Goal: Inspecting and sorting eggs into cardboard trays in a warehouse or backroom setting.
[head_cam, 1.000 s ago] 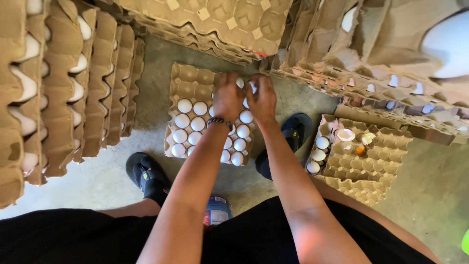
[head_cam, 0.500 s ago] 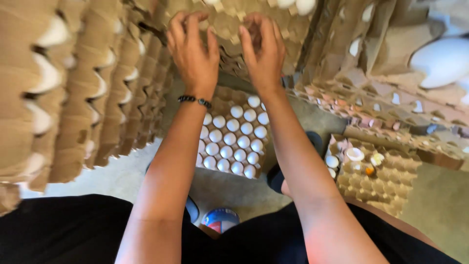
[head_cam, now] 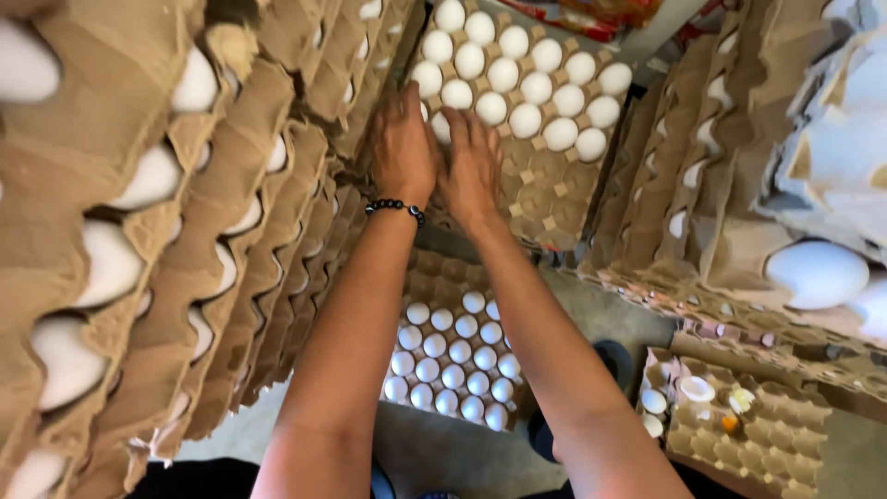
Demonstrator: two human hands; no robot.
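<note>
A: Entry, head view. Where are the 2 hands?

B: Both are raised onto the upper egg tray, a brown pulp tray partly filled with white eggs. The left hand lies palm down at the tray's left edge, a black bead bracelet on its wrist. The right hand sits just beside it, thumbs near each other.

A: Grip state?

B: Left fingers reach up among the eggs at the tray's left side; whether they close on an egg I cannot tell, the back of the hand hides it. Same for the right: fingertips lie at an egg in the lower rows, contact likely, closure not visible.

A: Fill of that tray?

B: Eggs occupy the upper rows; the lower rows nearest the person show bare cups.

A: Surroundings?

B: On the left, a tall stack of loaded trays seen edge-on, eggs showing between layers. On the right, more stacked trays, one large egg close to the camera. Below, between the forearms, a floor tray holds white eggs in neat rows. At lower right, a tray with broken shells and a spot of yolk. A dark shoe shows on the concrete floor.
</note>
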